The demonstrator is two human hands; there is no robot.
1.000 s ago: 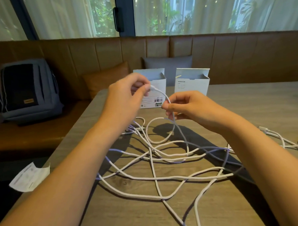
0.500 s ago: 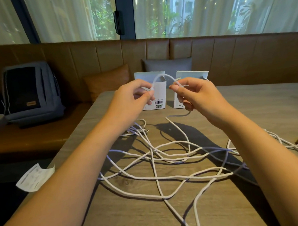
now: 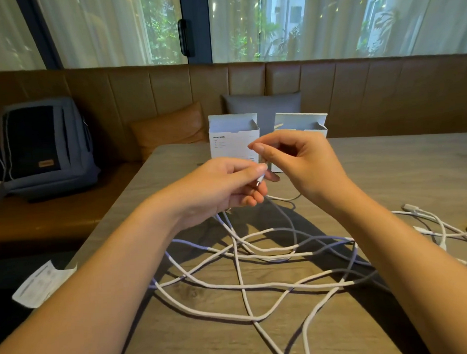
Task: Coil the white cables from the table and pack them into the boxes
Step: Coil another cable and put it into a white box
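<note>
Both hands have dropped lower and closer since half a second ago, and the small arch of cable held between them is gone; the plug end now sits in the left hand alone.

I start with the bench [image 3: 387, 170], wood-grained, which carries a loose tangle of white cables [image 3: 258, 285] across its near and middle part, with more strands trailing off at the right edge. Two white boxes [image 3: 234, 139] stand open-topped at the far side, just beyond my hands.

My left hand [image 3: 222, 188] has its grip pinching the connector [image 3: 260, 181] between thumb and forefinger, cable trailing down from it to the pile. My right hand [image 3: 301, 160] hangs just beside it, fingers curled with thumb and forefinger close together; I cannot tell whether they hold any strand.

I judge the cable light, soft and braided, so it should bend easily into loops but will snag where strands cross. Best hold is at the stiff plug, feeding slack through the other hand.
</note>
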